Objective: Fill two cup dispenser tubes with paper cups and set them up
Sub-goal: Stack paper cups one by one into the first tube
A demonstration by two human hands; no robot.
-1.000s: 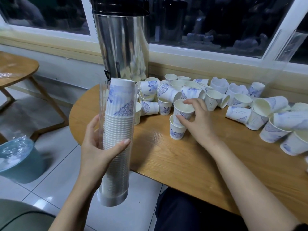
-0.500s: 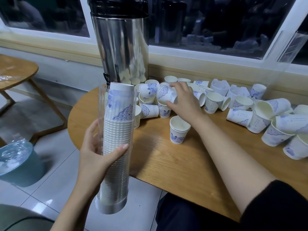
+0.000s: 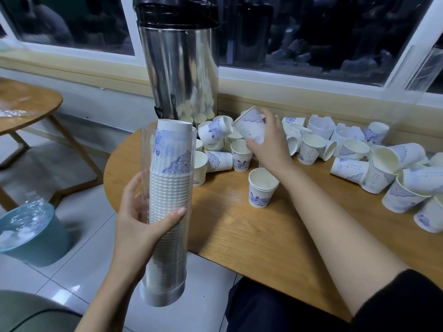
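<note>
My left hand (image 3: 139,226) grips a clear dispenser tube (image 3: 167,236) upright off the table's left edge. It is packed with a stack of white paper cups, the top cup showing blue print. My right hand (image 3: 268,144) holds one blue-printed paper cup (image 3: 250,127) lifted and tilted above the pile. A short stack of upright cups (image 3: 262,188) stands alone on the wooden table (image 3: 251,236). Many loose cups (image 3: 354,152) lie scattered along the table's far side. A second clear tube (image 3: 417,75) leans against the window at the far right.
A tall steel urn (image 3: 179,63) with a black lid stands at the back of the table, left of the cups. A teal bin (image 3: 31,233) lined with plastic sits on the tiled floor at left. Another wooden table (image 3: 28,109) is at far left.
My right hand left a cup nested on the lone stack, reached into the pile and lifted another cup. The tube in my left hand barely moved.
</note>
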